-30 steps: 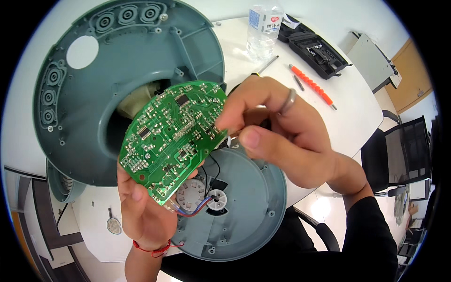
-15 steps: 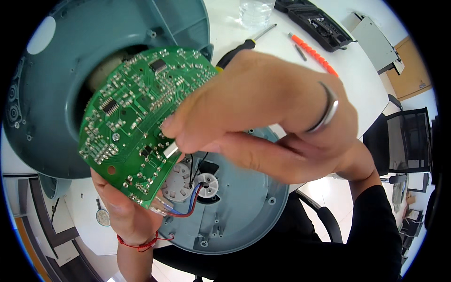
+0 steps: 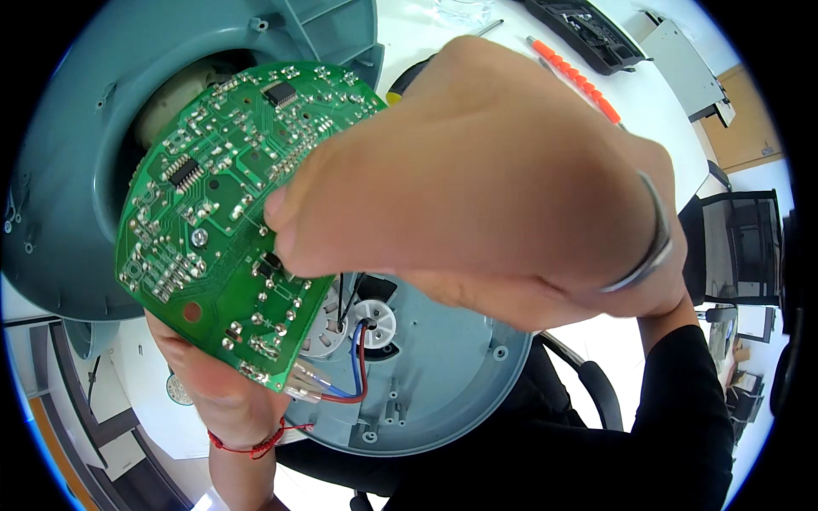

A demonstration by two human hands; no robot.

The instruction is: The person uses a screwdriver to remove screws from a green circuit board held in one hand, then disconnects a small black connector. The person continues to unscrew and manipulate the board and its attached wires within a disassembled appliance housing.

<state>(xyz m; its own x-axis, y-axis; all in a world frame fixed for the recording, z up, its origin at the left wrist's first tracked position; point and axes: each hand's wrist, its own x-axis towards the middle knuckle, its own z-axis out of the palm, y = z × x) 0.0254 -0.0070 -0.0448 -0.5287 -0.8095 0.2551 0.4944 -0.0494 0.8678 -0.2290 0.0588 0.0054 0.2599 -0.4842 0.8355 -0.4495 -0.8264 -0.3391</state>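
Though bumpy-faced, smooth-edged green half-moon circuit board tight in left grip, right grip together, contents hidden.

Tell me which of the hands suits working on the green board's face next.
Likely the right hand: its fingertips are at the green board, while the left hand supports it from beneath.

Circuit board over base; housing behind left; toolbox behind right, on table.
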